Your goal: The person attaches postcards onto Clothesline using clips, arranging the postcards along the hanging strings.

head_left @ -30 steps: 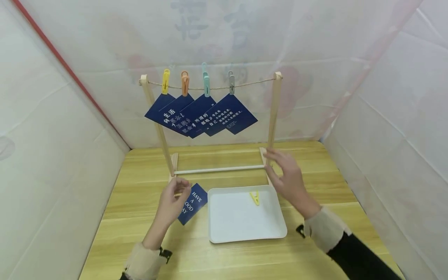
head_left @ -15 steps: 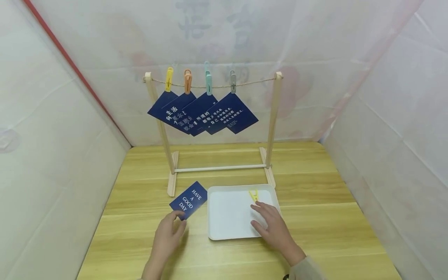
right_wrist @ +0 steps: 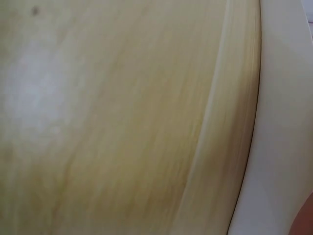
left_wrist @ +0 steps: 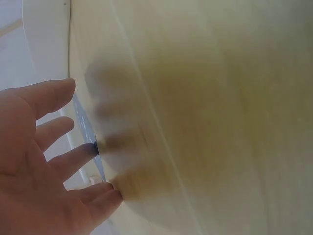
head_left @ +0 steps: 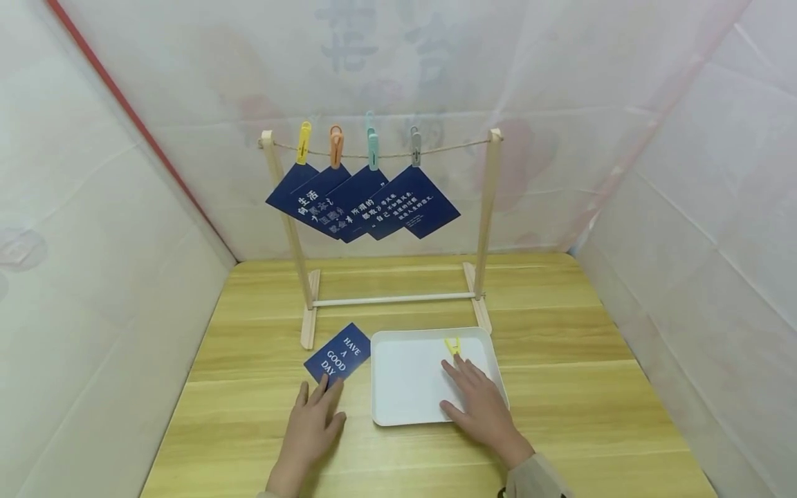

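Note:
On the table lies a dark blue card point(head_left: 339, 353) printed "HAVE A GOOD DAY". My left hand point(head_left: 308, 429) is at its near corner, fingers spread and fingertips over that corner. In the left wrist view the card point(left_wrist: 86, 121) shows as a thin blue strip behind the fingers. My right hand point(head_left: 484, 408) is over the white tray point(head_left: 398, 417), fingers extended. Its fingertips are at a yellow clothespin point(head_left: 452, 344) lying in the tray, partly hidden by them; whether they touch it I cannot tell. Only a sliver of a finger point(right_wrist: 304, 220) shows in the right wrist view.
Behind the tray stands a wooden rack point(head_left: 486, 214) with a string point(head_left: 457, 147) between its posts. Several blue cards point(head_left: 423, 200) hang there, overlapping, from yellow, orange point(head_left: 336, 146), turquoise and grey clothespins. White sheeting point(head_left: 672, 242) encloses the table's sides and back.
Both hands have come down and nearer from beside the rack's base. The left has reached the lying card's near corner, the right the clothespin in the tray. The left fingers have straightened.

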Demonstrator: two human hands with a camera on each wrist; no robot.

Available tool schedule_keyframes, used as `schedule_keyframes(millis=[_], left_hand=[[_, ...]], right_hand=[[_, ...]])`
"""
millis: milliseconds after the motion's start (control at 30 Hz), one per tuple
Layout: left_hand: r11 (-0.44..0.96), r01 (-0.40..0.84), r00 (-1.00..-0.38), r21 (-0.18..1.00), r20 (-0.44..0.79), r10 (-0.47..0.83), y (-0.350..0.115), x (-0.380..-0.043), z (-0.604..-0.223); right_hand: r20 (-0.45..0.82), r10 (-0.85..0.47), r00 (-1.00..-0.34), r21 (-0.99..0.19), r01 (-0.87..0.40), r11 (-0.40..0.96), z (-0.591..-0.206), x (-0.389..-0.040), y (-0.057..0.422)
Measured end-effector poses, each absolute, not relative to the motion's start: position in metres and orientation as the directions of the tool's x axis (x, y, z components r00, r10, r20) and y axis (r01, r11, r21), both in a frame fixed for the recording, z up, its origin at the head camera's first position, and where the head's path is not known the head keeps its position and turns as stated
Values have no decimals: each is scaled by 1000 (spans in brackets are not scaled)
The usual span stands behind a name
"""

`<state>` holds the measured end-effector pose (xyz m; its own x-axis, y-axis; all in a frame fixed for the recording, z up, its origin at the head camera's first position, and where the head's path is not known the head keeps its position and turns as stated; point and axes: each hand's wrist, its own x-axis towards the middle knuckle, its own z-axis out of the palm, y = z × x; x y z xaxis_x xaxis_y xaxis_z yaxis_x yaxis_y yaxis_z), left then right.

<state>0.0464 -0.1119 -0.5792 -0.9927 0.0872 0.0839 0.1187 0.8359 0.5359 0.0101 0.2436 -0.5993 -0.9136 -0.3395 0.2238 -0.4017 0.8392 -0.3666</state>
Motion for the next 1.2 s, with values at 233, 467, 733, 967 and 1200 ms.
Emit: schedule_keyframes(millis=[233, 467, 733, 967, 1200], left_hand=[[816, 108, -993, 568, 107, 57, -114, 47, -582], [814, 9, -997, 580, 64, -35, -109, 46, -585], [806, 8, -997, 591, 71, -42, -109, 50, -586], [840, -29, -999, 542, 3, -36, -112, 51, -583], [839, -39, -998, 542, 28, -65, -112, 50, -582]], right_hand=[[204, -331, -921, -361, -385, 850, -601, 8, 240], [147, -342, -928, -359, -372, 856, -599, 6, 240], [96, -311, -946, -365, -324, 873, -596, 8, 239], [167, -273, -947, -385, -318, 866, -596, 7, 238], [172, -320, -931, -334, -361, 870, -598, 5, 238]])
